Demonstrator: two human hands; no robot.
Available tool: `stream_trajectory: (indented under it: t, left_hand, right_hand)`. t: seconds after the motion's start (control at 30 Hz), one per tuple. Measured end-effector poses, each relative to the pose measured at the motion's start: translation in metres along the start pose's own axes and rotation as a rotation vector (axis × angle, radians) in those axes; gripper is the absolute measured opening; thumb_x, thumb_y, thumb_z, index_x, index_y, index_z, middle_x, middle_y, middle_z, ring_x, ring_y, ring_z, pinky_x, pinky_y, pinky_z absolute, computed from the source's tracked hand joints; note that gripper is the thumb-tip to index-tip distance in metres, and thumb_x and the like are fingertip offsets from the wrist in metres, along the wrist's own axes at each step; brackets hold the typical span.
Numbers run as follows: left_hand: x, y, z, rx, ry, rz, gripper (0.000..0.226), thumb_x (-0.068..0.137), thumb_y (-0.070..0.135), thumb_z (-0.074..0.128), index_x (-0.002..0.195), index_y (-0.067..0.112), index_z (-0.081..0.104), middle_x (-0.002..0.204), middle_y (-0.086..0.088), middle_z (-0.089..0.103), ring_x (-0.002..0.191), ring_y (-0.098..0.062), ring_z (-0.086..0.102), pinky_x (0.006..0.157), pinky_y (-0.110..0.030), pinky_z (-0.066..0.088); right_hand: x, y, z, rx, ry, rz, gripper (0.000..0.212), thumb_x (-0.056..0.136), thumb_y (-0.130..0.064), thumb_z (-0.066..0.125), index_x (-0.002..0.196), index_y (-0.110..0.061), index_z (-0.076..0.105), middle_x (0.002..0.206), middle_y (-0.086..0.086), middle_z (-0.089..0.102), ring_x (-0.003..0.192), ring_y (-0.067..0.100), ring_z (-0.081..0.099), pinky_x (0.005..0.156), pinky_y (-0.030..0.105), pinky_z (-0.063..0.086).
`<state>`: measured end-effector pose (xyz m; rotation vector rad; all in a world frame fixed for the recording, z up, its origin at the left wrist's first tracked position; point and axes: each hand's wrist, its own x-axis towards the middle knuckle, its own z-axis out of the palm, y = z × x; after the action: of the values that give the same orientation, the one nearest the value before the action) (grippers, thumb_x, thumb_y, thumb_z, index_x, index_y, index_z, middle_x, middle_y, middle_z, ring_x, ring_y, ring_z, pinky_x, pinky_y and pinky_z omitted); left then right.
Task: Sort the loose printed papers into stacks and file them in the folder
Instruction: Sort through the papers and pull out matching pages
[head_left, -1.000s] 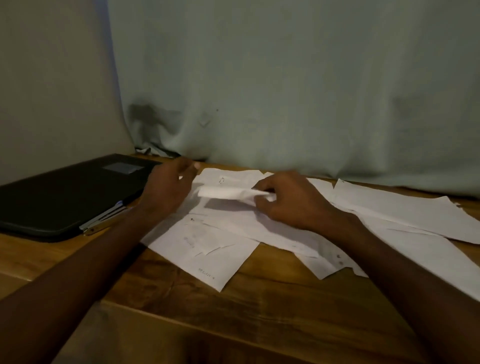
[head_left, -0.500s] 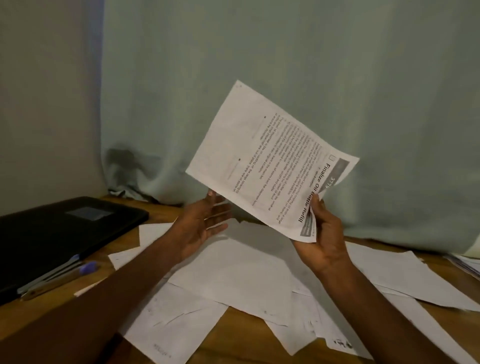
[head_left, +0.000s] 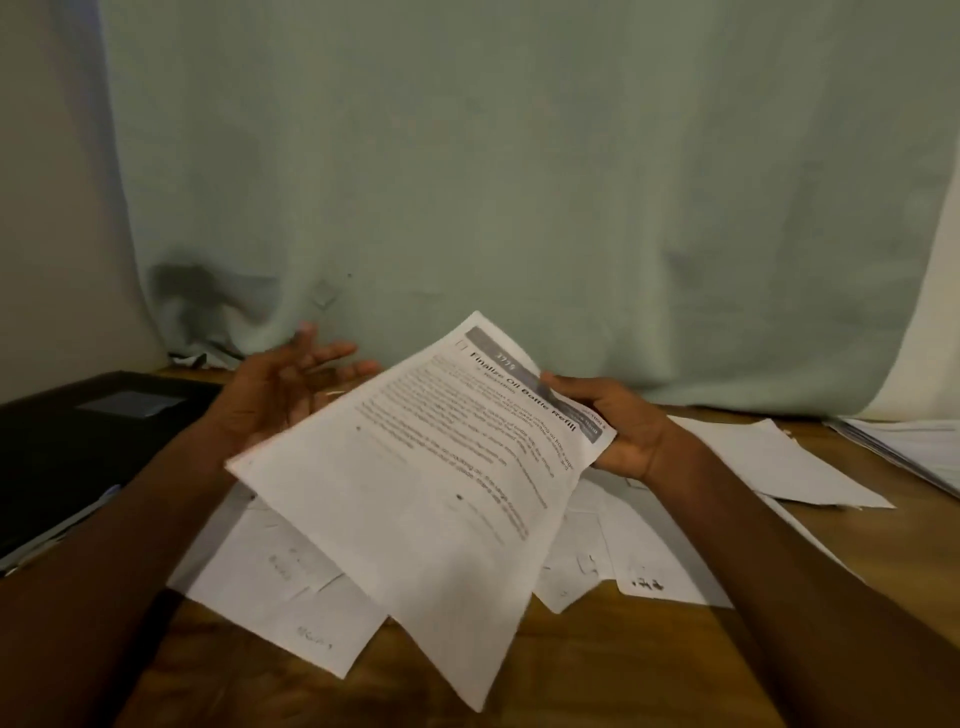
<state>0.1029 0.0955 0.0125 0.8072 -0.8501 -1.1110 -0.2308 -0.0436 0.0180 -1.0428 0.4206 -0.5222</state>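
wooden table (head_left: 597, 670) (papers (head_left: 291, 597), folder (head_left: 78, 441))

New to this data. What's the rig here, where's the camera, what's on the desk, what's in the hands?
There is no robot: a person works with two bare hands. The single picture comes from a wide-angle camera worn on the head, looking forward and down, so both forearms reach in from the bottom edge.

The right hand pinches the top corner of a printed sheet headed "Finalize Oil Bottle Refill", held tilted above the wooden table. The left hand is open, palm up, beside the sheet's left edge and grips nothing.

Under the sheet, loose white papers lie overlapping on the table. A black folder lies closed at the left. Another stack of papers sits at the far right edge. A pale curtain hangs behind.
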Motion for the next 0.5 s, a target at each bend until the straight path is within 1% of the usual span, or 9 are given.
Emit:
stream_trajectory:
  t: [0.03,0.1,0.17,0.2,0.27,0.33,0.37,0.43,0.5]
  left_hand:
    - [0.001,-0.002,0.001,0.098,-0.031,-0.041,0.105,0.052,0.058,0.097,0.137,0.008,0.062,0.142,-0.017,0.061,0.113,-0.032,0.07,0.096,-0.047,0.057]
    - [0.002,-0.006,0.006,0.237,-0.112,-0.135,0.098,0.058,0.062,0.093,0.136,0.01,0.065,0.139,-0.01,0.063,0.102,-0.027,0.073,0.083,-0.04,0.061]
    - [0.002,-0.01,0.012,0.327,-0.187,-0.194,0.097,0.054,0.065,0.093,0.131,0.012,0.069,0.133,-0.012,0.066,0.089,-0.023,0.074,0.07,-0.033,0.062]
    - [0.002,-0.013,0.016,0.358,-0.202,-0.206,0.094,0.051,0.064,0.095,0.127,0.013,0.072,0.128,-0.012,0.067,0.085,-0.021,0.074,0.066,-0.031,0.061]
    - [-0.001,-0.018,0.025,0.395,-0.22,-0.222,0.083,0.048,0.054,0.1,0.117,0.012,0.077,0.125,-0.013,0.069,0.09,-0.025,0.073,0.068,-0.033,0.063]
    - [-0.003,-0.026,0.034,0.424,-0.259,-0.232,0.065,0.064,0.032,0.098,0.119,0.006,0.075,0.128,-0.02,0.069,0.106,-0.036,0.072,0.08,-0.042,0.064]
    - [-0.004,-0.029,0.039,0.435,-0.254,-0.235,0.054,0.074,0.021,0.091,0.122,0.003,0.072,0.127,-0.024,0.069,0.112,-0.04,0.07,0.085,-0.046,0.063]
    - [-0.002,-0.033,0.043,0.415,-0.172,-0.228,0.044,0.082,0.006,0.076,0.124,-0.002,0.07,0.124,-0.026,0.069,0.111,-0.044,0.069,0.088,-0.051,0.061]
    - [0.0,-0.034,0.044,0.365,-0.106,-0.202,0.043,0.08,0.005,0.074,0.122,-0.003,0.07,0.12,-0.027,0.071,0.1,-0.041,0.074,0.082,-0.05,0.063]
  right_hand:
    - [-0.001,0.001,-0.003,-0.019,-0.002,0.028,0.045,0.101,-0.021,0.063,0.142,-0.003,0.057,0.127,0.016,0.063,0.108,0.027,0.065,0.093,0.041,0.056]
    - [-0.001,0.003,-0.005,-0.045,-0.01,0.082,0.052,0.099,-0.021,0.067,0.146,-0.002,0.053,0.129,0.017,0.063,0.109,0.027,0.065,0.093,0.04,0.057]
    - [-0.001,0.003,-0.002,-0.057,-0.023,0.112,0.044,0.099,-0.021,0.065,0.137,0.0,0.061,0.126,0.018,0.066,0.104,0.028,0.069,0.091,0.041,0.058]
    - [0.0,0.004,0.0,-0.057,-0.03,0.123,0.04,0.099,-0.022,0.063,0.132,0.001,0.065,0.123,0.019,0.068,0.101,0.029,0.071,0.088,0.042,0.06]
    - [0.0,0.008,0.006,-0.05,-0.057,0.149,0.042,0.1,-0.025,0.06,0.132,0.002,0.064,0.121,0.02,0.069,0.099,0.03,0.073,0.085,0.043,0.062]
    - [0.003,0.011,0.01,-0.05,-0.077,0.164,0.053,0.1,-0.034,0.063,0.142,-0.001,0.057,0.124,0.019,0.068,0.104,0.03,0.071,0.088,0.044,0.062]
    - [0.005,0.011,0.012,-0.052,-0.092,0.166,0.061,0.099,-0.043,0.063,0.145,-0.003,0.054,0.125,0.018,0.068,0.106,0.03,0.071,0.091,0.045,0.061]
    - [0.009,0.011,0.011,-0.039,-0.106,0.141,0.077,0.096,-0.061,0.058,0.149,-0.006,0.051,0.125,0.017,0.068,0.108,0.029,0.07,0.094,0.044,0.059]
    - [0.01,0.009,0.009,-0.008,-0.086,0.084,0.086,0.093,-0.073,0.051,0.148,-0.007,0.053,0.125,0.017,0.069,0.109,0.031,0.07,0.091,0.046,0.061]
